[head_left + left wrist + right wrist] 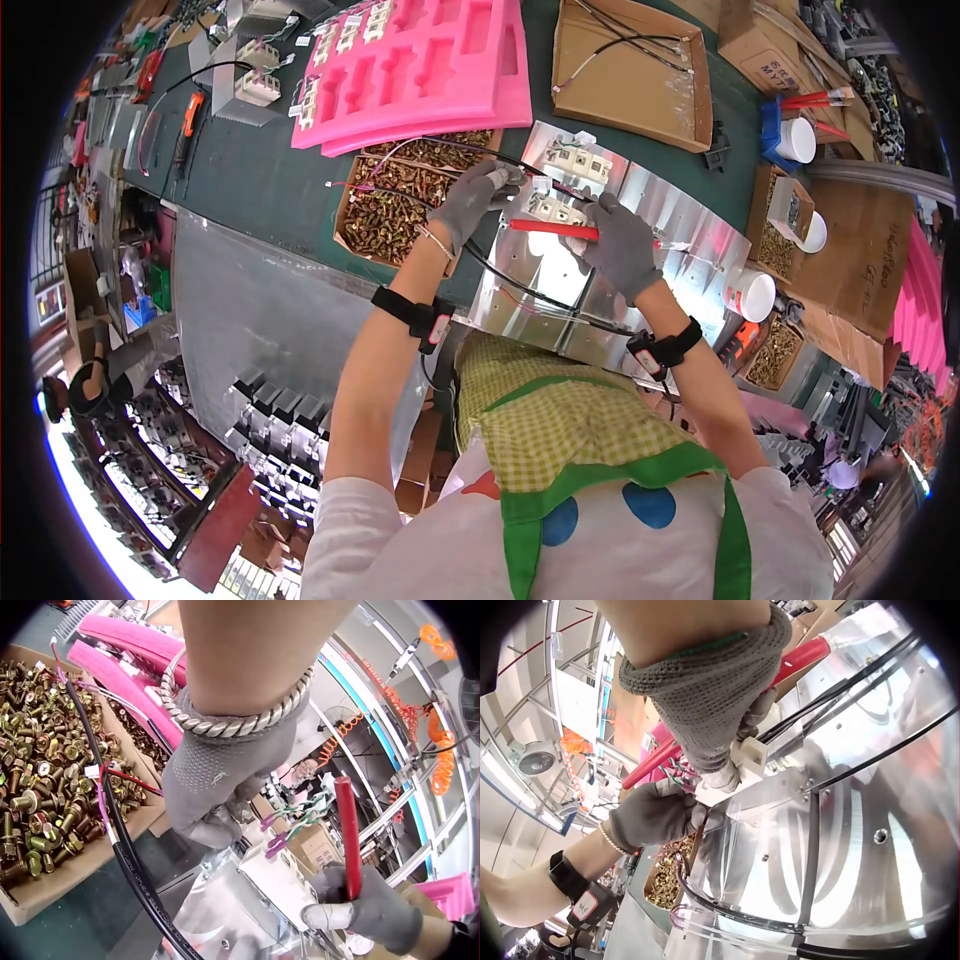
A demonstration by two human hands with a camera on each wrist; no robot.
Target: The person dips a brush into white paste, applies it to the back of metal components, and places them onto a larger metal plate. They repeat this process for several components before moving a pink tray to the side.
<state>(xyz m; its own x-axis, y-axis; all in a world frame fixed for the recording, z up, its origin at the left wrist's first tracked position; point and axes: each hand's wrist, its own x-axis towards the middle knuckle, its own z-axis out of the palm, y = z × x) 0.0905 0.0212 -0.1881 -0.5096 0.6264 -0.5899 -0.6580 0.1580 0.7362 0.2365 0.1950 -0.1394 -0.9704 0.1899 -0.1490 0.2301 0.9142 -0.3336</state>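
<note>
Your right hand (622,245) grasps the red tool (553,229) while its fingers also touch the white block (276,879), which sits between your hands over the metal plate (855,874). Your left hand (474,204) curls at the block's other end; I cannot tell whether it pinches anything. Best, I judge, to steady the block at both ends and keep the tool clear of the purple-tipped wires (278,842).
</note>
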